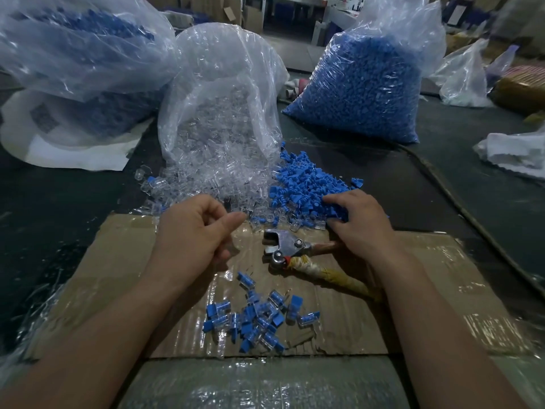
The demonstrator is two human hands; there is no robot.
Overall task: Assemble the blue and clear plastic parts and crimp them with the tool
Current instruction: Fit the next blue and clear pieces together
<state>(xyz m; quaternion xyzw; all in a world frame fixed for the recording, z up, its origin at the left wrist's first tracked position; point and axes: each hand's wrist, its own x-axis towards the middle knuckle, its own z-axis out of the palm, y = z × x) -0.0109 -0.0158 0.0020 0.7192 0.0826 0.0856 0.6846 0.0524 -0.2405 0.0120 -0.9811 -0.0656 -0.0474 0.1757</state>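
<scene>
The left hand is held loosely curled beside the clear parts; whether one is pinched cannot be told. The crimping tool is seen lying on the cardboard. One blue part should be singled from the blue pile, where the right hand is set, its grasp hidden.

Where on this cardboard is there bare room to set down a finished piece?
Bare brown cardboard sheet left of the left hand and right of the right hand. Crowded: assembled blue-and-clear pile, metal crimping tool, loose plastic parts beyond.
</scene>
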